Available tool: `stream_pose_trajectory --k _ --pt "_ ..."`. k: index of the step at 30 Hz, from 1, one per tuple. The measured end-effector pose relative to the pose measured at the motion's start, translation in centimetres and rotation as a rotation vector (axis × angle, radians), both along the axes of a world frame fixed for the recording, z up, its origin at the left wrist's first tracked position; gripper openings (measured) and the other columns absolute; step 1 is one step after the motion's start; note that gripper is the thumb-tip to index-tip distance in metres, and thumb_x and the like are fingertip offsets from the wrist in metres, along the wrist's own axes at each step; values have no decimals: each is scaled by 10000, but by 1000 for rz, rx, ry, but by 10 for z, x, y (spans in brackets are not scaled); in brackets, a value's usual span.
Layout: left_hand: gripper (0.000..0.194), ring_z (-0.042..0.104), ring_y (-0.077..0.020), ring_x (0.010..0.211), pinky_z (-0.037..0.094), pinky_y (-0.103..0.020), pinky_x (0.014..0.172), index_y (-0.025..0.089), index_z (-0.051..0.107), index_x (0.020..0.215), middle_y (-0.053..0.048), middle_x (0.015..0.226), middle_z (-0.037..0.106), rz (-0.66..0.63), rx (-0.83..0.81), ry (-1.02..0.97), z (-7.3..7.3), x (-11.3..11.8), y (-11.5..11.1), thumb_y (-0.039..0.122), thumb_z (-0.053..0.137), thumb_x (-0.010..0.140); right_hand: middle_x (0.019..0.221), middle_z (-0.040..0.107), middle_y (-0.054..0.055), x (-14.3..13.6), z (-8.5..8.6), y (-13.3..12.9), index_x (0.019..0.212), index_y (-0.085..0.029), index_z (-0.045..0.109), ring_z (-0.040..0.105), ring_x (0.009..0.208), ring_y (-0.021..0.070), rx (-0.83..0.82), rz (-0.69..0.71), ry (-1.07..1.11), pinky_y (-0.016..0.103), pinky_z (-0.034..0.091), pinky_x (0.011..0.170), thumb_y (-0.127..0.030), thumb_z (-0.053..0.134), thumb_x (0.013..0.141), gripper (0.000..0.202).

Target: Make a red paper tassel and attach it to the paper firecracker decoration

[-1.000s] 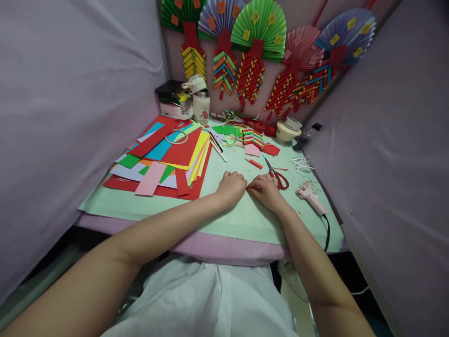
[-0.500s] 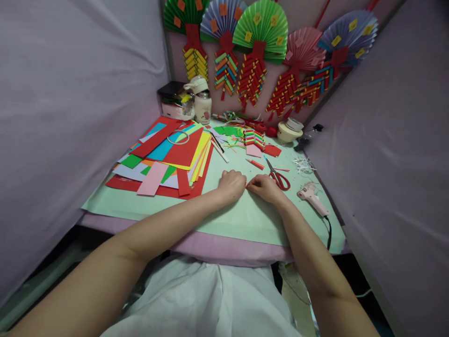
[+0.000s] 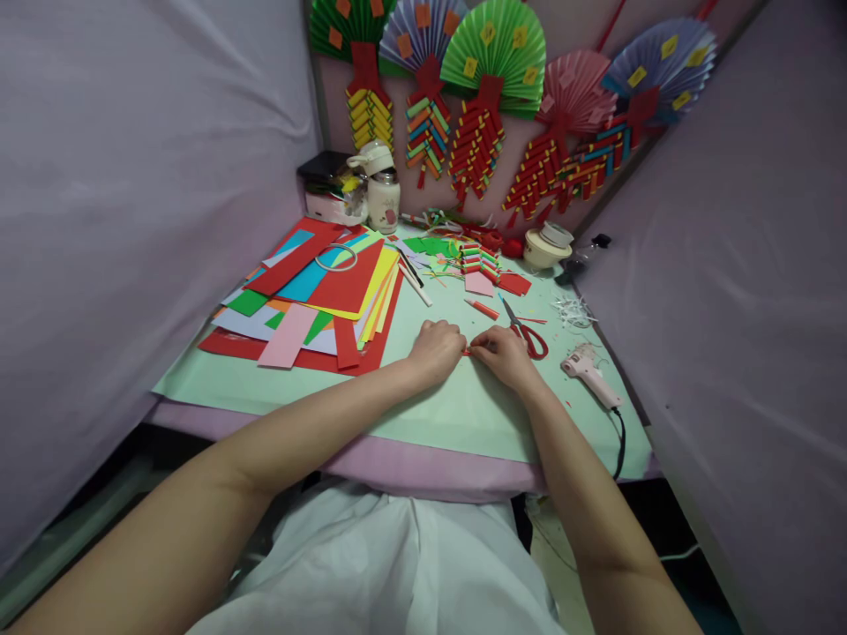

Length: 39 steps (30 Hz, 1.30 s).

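Small red piece [image 3: 467, 352], probably paper: between the two hands, mid-width, toward the worktop's [image 3: 423, 423] near edge. Right hand [image 3: 498, 350]: grip pinched together on its right end. Left hand [image 3: 437, 351]: curled against the other end, fingertips hidden, can't tell if that grip is clamped. Piece looks unfinished, mid-shaping I'd judge; exact stage too small to read.

Red-handled scissors [image 3: 528, 338] just beyond right hand, lying unused. Red-orange stick [image 3: 482, 309] farther in, unheld. Glue gun [image 3: 591, 377] by the right edge, near-right corner, also unheld.

Done, by the look of it: banded paper-roll cluster [image 3: 480, 263] toward the far edge, rolls already joined in rows; five fan hangings [image 3: 493, 57] on the wall past that edge, seemingly complete. Left over: coloured paper stack [image 3: 297, 304] along the left edge, plenty of sheets and strips loose. Count remaining: can't tell.
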<state>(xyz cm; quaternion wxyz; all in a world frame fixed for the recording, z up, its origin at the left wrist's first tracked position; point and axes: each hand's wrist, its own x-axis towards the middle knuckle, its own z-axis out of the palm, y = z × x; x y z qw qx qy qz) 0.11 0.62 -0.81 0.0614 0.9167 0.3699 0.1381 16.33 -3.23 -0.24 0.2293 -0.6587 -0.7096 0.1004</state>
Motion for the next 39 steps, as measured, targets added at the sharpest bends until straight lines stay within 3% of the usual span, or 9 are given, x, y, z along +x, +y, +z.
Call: stream_pose_trajectory --k 7,14,21,32,39 --pt "224 509 -229 910 332 -361 783 163 683 814 -94 858 622 -25 6 15 3 0 1 172 463 851 858 651 27 -1 -4 -13 788 -247 690 486 900 209 153 87 -179 362 232 779 -291 573 830 131" --pt "237 542 -203 889 398 -301 772 143 663 867 -79 883 619 -135 -11 12 -2 -3 8 210 435 868 892 646 54 -5 -4 -13 831 -230 682 460 915 216 118 125 -292 372 223 810 -290 514 873 184" --pt "251 560 -200 854 417 -294 769 126 657 841 -88 844 620 -166 4 43 -1 -4 10 201 420 881 882 638 69 -9 2 -14 807 -204 668 437 909 228 111 126 -355 372 223 797 -249 508 859 174" --pt "242 562 -200 823 415 -300 738 132 649 831 -85 843 616 -167 47 35 -3 -2 14 207 423 871 843 642 53 -9 -1 -12 776 -202 662 445 890 218 121 94 -346 364 221 781 -255 516 861 177" --pt "210 575 -208 817 414 -295 690 157 651 853 -80 838 620 -110 10 47 5 -1 14 224 451 852 868 648 50 -2 -1 0 776 -214 664 471 902 220 -20 89 -286 332 225 713 -265 495 868 199"
